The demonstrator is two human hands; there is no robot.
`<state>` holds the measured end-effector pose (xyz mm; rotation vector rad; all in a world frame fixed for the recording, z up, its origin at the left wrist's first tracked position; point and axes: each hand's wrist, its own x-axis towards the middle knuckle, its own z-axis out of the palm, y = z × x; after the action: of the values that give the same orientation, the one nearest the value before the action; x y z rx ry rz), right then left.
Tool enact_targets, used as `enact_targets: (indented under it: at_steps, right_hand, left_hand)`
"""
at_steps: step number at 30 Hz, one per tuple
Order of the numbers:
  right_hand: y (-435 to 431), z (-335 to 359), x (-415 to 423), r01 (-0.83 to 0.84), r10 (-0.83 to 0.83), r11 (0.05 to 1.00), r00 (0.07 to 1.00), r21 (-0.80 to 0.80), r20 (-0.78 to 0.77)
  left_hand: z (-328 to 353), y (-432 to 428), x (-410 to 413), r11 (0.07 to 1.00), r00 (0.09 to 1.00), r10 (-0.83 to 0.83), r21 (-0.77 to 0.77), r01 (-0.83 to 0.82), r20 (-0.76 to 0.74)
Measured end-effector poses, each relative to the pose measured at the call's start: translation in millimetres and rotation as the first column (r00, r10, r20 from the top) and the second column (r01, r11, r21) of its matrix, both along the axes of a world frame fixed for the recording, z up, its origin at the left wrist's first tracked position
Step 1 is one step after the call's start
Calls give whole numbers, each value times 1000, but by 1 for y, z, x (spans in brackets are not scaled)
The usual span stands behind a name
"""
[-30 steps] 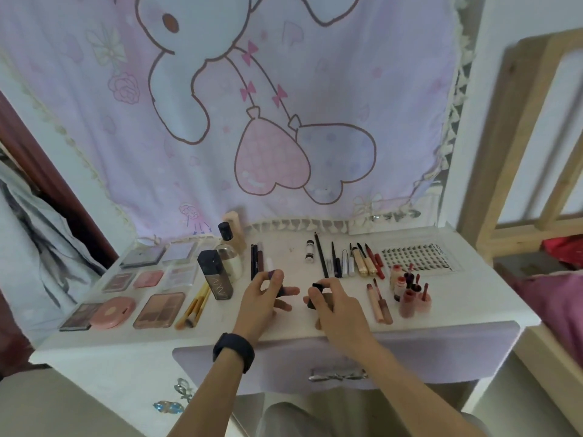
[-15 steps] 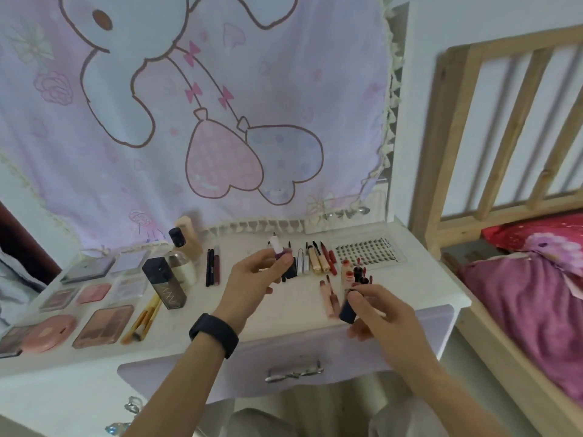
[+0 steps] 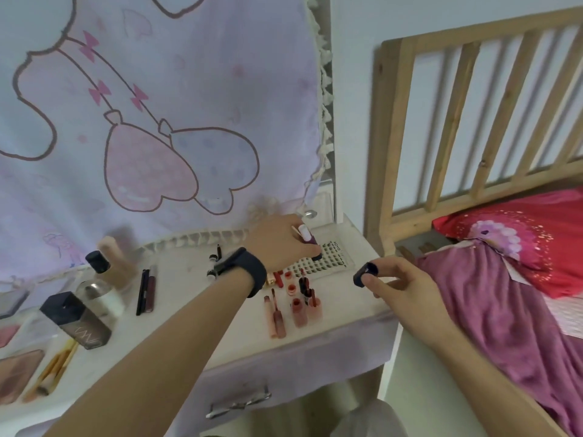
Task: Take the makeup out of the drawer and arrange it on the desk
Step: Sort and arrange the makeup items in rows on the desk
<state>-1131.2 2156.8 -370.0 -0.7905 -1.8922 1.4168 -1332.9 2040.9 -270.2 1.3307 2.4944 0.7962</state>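
The little purple bottle [image 3: 308, 240] with the white top is up in the left hand [image 3: 277, 247], grip pinched round it, right at the near corner of the lash tray [image 3: 331, 263] at the back right of the worktop [image 3: 183, 291]. Can't tell if its bottom end touches the tray. The right hand [image 3: 403, 288] has a dark cap [image 3: 365, 274] pinched in its grip, hovering at the worktop's right edge, with the bed [image 3: 504, 326] just beside it, so it's tight on that side.

Lip tubes [image 3: 299, 310] stand and lie in a cluster between the two hands, near the front edge. There's a bare strip left of them, under the left forearm, up to a pair of dark pencils [image 3: 146, 291]. Further left are a dark foundation bottle [image 3: 79, 326], brushes [image 3: 53, 370] and a palette [image 3: 19, 370].

The drawer front [image 3: 284, 367] sits below. A cartoon cloth [image 3: 189, 137] hangs on the wall behind, and a wooden bed rail [image 3: 441, 121] stands to the right.
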Motion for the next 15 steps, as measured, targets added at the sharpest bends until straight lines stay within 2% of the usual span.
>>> enact_targets:
  at_steps: [5,10,15]
  right_hand:
    - [17,-11,-28,-78,53,981,989,180,137]
    - [25,-28,-50,-173,108,957,957,231,269]
    - [27,-41,-56,-175,88,939,954,296,286]
  left_hand:
    - [-13,29,2,956,971,-85,-291,18,-221]
    - [-31,37,5,923,947,-100,-383,-26,-304]
    - [-42,38,3,916,934,-95,-398,-53,-343]
